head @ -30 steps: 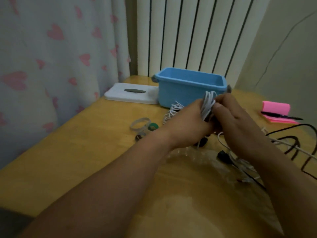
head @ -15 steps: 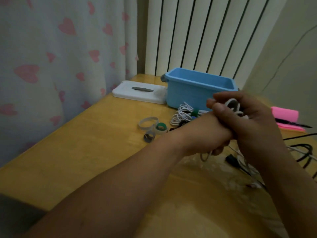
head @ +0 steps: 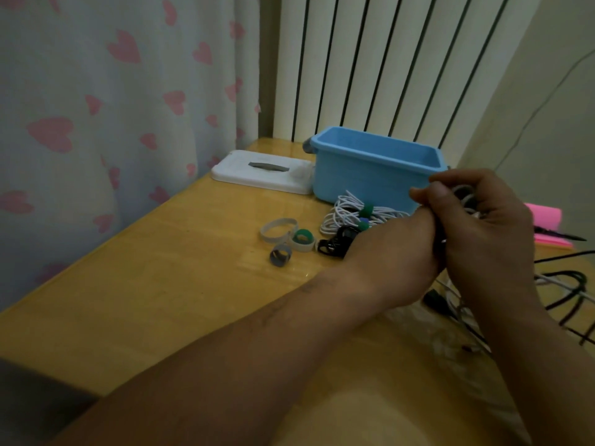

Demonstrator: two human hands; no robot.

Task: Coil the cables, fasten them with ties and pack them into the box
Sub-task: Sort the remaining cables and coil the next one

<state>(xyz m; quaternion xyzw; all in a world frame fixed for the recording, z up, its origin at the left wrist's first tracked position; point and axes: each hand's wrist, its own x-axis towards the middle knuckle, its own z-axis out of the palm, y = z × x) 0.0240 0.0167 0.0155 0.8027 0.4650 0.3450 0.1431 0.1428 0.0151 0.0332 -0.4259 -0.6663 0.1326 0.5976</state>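
My right hand [head: 483,233] grips a coiled white cable [head: 463,196], its fingers curled round the loops. My left hand [head: 396,255] is pressed against it from the left; its fingers are hidden behind the right hand, at the same coil. An open blue box [head: 370,175] stands just behind the hands. In front of the box lie white cable bundles [head: 349,210] fastened with green and blue ties, and a small black bundle [head: 336,241]. Loose ring-shaped ties [head: 278,231] in white, green and grey lie to their left.
The white box lid [head: 260,170] lies left of the box. Loose black and white cables [head: 560,284] sprawl at the right. A pink notepad [head: 547,220] with a black pen sits at the far right. A curtain and radiator stand behind the wooden table [head: 161,284].
Both hands have lifted the white coil up and to the right. The right hand has closed further over the loops. The view has shifted, showing the tied bundles behind the left wrist.
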